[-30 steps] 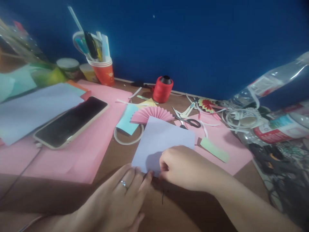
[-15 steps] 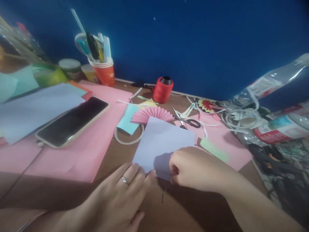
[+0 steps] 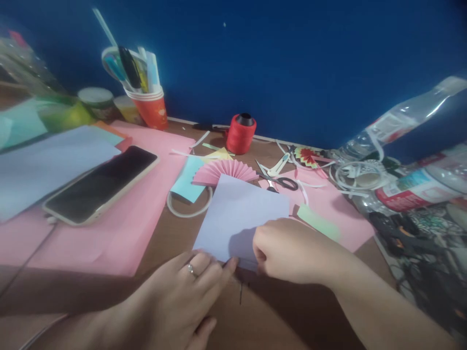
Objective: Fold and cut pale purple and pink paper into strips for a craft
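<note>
A lavender sheet of paper [image 3: 244, 206] lies on the brown tabletop in front of me, its near edge under both hands. My left hand [image 3: 193, 287], with a ring on one finger, rests its stretched fingertips on the near left part of that edge, the thumb held apart. At the near right edge my right hand [image 3: 292, 253] is closed, fingers curled against the paper; its fingertips are mostly hidden. Just beyond the sheet sits a pleated pink paper fan [image 3: 224, 171], partly covered by it. Black-handled scissors [image 3: 280, 182] lie to its right.
A phone [image 3: 102, 184] lies on pink paper [image 3: 146, 233] at the left. Behind stand a red cup of pens [image 3: 149, 109] and a red thread spool [image 3: 241, 133]. A blue strip [image 3: 189, 182], a green strip [image 3: 317, 221] and plastic bottles [image 3: 408, 192] lie around.
The view has shifted slightly, moving everything a little left in the picture. My left fingertips have slid a little rightward along the paper's near edge; my right hand stays closed at it.
</note>
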A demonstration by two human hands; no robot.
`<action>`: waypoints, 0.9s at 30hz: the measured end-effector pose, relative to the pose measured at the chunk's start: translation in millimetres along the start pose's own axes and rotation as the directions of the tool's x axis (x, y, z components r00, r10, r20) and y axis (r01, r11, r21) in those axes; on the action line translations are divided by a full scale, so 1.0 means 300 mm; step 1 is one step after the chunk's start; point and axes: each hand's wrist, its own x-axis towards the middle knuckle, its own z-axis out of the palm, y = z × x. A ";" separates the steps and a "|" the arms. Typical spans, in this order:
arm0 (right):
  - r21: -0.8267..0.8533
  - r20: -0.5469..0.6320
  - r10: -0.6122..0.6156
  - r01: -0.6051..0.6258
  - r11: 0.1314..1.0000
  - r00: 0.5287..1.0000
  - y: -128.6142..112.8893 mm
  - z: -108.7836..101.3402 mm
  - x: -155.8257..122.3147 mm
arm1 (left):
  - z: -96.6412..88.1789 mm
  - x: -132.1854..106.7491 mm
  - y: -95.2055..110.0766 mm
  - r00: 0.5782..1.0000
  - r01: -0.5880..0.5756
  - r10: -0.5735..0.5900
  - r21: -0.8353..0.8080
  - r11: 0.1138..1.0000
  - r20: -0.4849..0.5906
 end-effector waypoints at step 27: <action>0.163 0.187 0.060 -0.091 0.982 0.981 0.090 0.015 -0.048 | -0.041 0.074 0.052 0.987 -0.004 0.017 -0.081 0.997 0.161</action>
